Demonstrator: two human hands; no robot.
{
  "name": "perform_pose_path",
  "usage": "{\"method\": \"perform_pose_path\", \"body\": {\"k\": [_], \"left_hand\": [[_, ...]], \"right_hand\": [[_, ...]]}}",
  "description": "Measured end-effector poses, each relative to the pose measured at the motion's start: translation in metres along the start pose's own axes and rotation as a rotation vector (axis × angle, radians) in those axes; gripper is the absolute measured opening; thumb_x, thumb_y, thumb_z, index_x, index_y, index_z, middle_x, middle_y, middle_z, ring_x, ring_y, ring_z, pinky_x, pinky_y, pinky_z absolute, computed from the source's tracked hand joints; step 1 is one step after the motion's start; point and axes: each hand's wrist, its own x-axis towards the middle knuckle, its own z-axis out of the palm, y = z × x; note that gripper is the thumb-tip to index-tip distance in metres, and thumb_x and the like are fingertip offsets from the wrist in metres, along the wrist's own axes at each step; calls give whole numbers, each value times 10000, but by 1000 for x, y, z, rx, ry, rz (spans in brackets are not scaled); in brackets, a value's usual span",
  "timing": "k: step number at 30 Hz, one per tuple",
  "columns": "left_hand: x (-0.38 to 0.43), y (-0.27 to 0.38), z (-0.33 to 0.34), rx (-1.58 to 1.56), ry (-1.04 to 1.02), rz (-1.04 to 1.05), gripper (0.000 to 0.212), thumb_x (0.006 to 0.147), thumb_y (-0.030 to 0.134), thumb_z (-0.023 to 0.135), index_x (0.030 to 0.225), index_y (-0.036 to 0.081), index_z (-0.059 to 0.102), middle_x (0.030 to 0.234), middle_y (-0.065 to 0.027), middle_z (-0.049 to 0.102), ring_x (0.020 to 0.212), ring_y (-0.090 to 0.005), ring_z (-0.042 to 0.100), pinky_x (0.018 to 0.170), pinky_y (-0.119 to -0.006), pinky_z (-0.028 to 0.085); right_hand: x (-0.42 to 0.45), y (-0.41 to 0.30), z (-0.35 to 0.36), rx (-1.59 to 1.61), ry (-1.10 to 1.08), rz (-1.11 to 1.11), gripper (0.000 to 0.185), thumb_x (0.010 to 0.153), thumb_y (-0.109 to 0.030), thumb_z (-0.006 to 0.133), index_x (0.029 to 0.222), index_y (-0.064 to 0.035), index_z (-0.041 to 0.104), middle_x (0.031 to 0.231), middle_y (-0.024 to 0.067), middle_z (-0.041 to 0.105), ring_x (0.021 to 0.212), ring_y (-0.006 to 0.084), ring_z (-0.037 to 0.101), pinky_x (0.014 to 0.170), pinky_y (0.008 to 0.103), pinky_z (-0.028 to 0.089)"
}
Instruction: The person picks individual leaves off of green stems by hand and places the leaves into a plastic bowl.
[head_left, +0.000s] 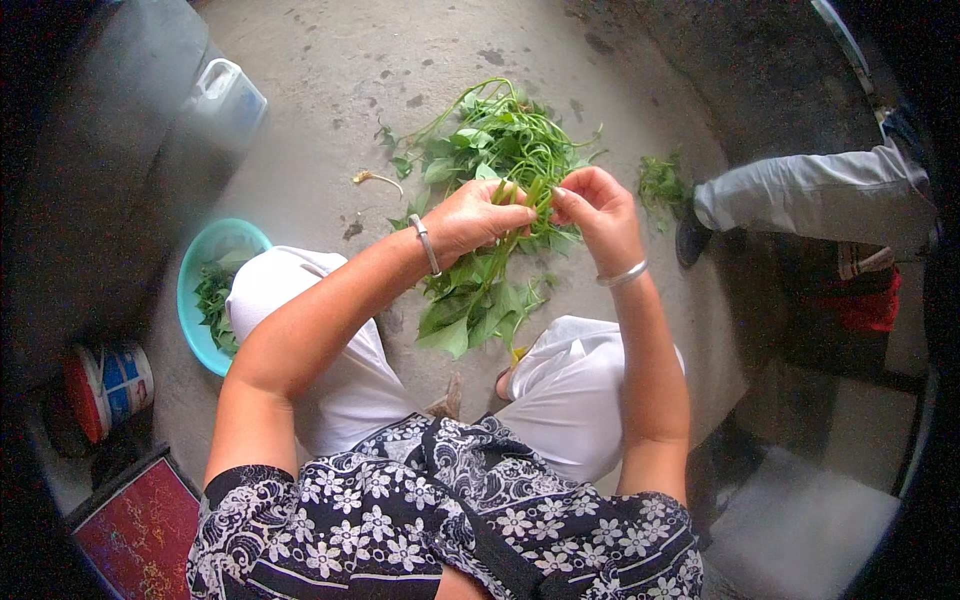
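My left hand (476, 217) grips a bunch of leafy green stems (480, 311), whose broad leaves hang down toward me between my knees. The cut ends of the stems point up past my thumb. Close beside those ends is my right hand (600, 214), thumb and forefinger drawn together at the tips. Whether a thin stem or strip lies between them is too small to tell. Just beyond both hands, a loose heap of leafy green stems (487, 135) lies on the concrete floor (337, 112), partly hidden by my hands.
A turquoise plastic basin (186, 300) holding picked leaves (214, 307) stands beside my left knee. Farther off are a white plastic jug (229, 101) and a paint bucket (124, 386). Another person's trouser leg (810, 191) and dark shoe (688, 238) are at right, near a small greens pile (660, 184).
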Motion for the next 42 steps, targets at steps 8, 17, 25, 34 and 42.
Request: {"method": "perform_pose_path", "body": {"k": [8, 17, 25, 34, 42], "left_hand": [[1, -1, -1, 7, 14, 3, 78, 750, 180, 562, 750, 111, 526, 650, 39, 535, 515, -15, 406, 436, -159, 308], [1, -1, -5, -107, -14, -29, 103, 759, 198, 565, 753, 103, 528, 652, 28, 548, 503, -18, 444, 413, -150, 320], [-2, 4, -2, -165, -7, -2, 122, 758, 213, 565, 758, 95, 533, 642, 24, 539, 490, -25, 429, 407, -158, 306], [-2, 8, -8, -264, 70, 23, 136, 761, 218, 552, 727, 88, 542, 603, 30, 487, 478, -36, 392, 406, -169, 284], [4, 14, -22, -336, 213, 58, 143, 760, 195, 555, 706, 67, 521, 598, 17, 480, 429, -42, 358, 356, -170, 266]], "right_hand": [[0, 8, -1, -311, 32, -201, 85, 734, -44, 554, 728, -12, 476, 626, 30, 505, 549, 98, 480, 495, 234, 389], [3, -1, 12, -997, 148, -806, 93, 699, -36, 531, 740, -34, 448, 675, 108, 468, 598, 277, 493, 517, 348, 397], [1, -1, 18, -922, 153, -834, 78, 700, -28, 526, 731, -33, 454, 666, 106, 473, 596, 272, 494, 522, 342, 404], [-12, -11, 22, -689, -29, -704, 106, 677, 35, 528, 715, -14, 441, 631, 111, 454, 567, 256, 465, 511, 314, 385], [-17, -19, 15, -480, -100, -621, 81, 713, 51, 502, 750, -2, 454, 812, 109, 517, 626, 174, 497, 556, 251, 406]]}}
